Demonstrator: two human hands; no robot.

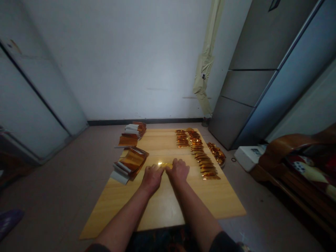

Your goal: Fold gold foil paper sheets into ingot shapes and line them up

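Observation:
Close together above the middle of the wooden table (160,213), my left hand (152,179) and my right hand (179,172) pinch a shiny strip of gold foil paper (166,165). The strip shows between and just beyond my fingertips, and my curled fingers hide its ends. Left of my left hand lies a fanned stack of gold-and-white foil sheets (134,159). Another pile of such sheets (128,140) is farther back. To the right of my right hand, folded gold foil pieces (206,163) overlap in a long row, with a shorter row (182,138) beside its far end.
Beyond the table's right edge, a container heaped with gold foil pieces (216,154) stands low down. A white box (248,157) sits near the wooden seat (278,171). A grey refrigerator (236,105) stands at the back right, against the white wall (136,63).

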